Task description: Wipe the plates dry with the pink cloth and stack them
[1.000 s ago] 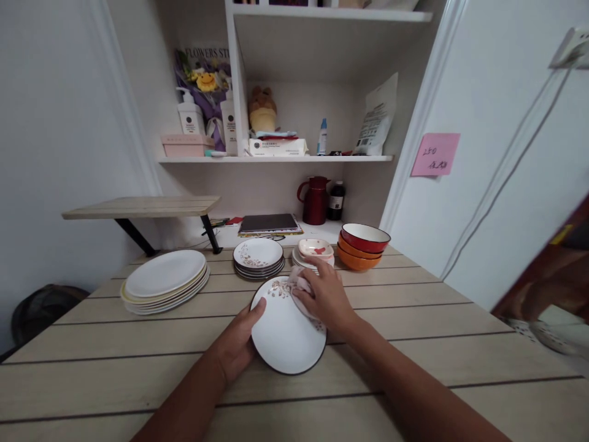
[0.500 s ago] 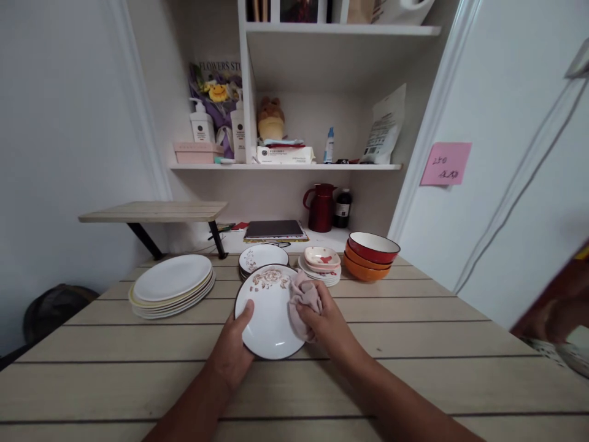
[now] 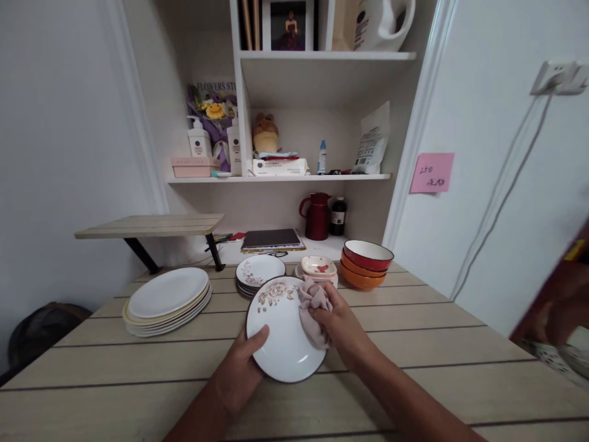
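A white plate [image 3: 281, 334] with a brown flower print and a dark rim is tilted up above the wooden table [image 3: 414, 368]. My left hand [image 3: 242, 368] grips its near left edge, thumb lying on the face. My right hand [image 3: 335, 319] is closed on a crumpled pinkish cloth [image 3: 313, 307] and presses it against the plate's right side.
A stack of large white plates [image 3: 168, 293] lies at the left. Behind the held plate are a stack of flowered plates [image 3: 257, 271], small dishes [image 3: 319, 266] and stacked red and orange bowls [image 3: 365, 263]. Shelves with a red jug [image 3: 316, 216], bottles and boxes line the back wall.
The plate was lifted toward the stacks and has come back nearer and more tilted. The cloth hand slid from the plate's upper part to its right side. The view has tipped upward.
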Available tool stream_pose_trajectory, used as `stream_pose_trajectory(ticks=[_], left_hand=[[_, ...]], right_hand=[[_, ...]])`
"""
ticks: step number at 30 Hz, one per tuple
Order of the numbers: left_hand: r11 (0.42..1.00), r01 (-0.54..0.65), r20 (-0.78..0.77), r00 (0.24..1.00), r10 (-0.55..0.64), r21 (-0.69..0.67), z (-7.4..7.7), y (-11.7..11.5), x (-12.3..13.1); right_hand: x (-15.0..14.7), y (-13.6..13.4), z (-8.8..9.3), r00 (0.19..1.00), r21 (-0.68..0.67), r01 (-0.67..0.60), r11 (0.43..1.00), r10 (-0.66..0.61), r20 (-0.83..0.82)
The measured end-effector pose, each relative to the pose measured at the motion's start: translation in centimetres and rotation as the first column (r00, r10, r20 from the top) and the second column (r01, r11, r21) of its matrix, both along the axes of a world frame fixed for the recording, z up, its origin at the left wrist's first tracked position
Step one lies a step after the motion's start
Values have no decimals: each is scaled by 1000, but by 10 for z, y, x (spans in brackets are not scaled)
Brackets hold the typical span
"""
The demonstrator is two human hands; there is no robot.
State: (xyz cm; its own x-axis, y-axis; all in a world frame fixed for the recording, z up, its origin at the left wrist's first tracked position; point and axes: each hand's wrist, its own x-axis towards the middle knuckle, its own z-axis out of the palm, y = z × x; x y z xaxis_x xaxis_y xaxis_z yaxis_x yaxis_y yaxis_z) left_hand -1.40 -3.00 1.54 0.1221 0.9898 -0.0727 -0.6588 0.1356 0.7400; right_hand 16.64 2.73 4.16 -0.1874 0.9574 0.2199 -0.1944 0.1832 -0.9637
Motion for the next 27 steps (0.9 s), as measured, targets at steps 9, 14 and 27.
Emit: stream_pose_trajectory(ticks=[9,14,27], left_hand=[[979,196,-166,965,-203,-58,2,-9,-1],[1000,16,-183,983,-18,-16,-8,1,0],[964,-258,-27,966,257,-67,5,0,1]], right_hand=[[23,-12,26,888,77,-312,947,262,379],[13,-9,21,966,-16,-134,991,134,223],[-25,-9,-15,989,-63,-19,998,9,-149]])
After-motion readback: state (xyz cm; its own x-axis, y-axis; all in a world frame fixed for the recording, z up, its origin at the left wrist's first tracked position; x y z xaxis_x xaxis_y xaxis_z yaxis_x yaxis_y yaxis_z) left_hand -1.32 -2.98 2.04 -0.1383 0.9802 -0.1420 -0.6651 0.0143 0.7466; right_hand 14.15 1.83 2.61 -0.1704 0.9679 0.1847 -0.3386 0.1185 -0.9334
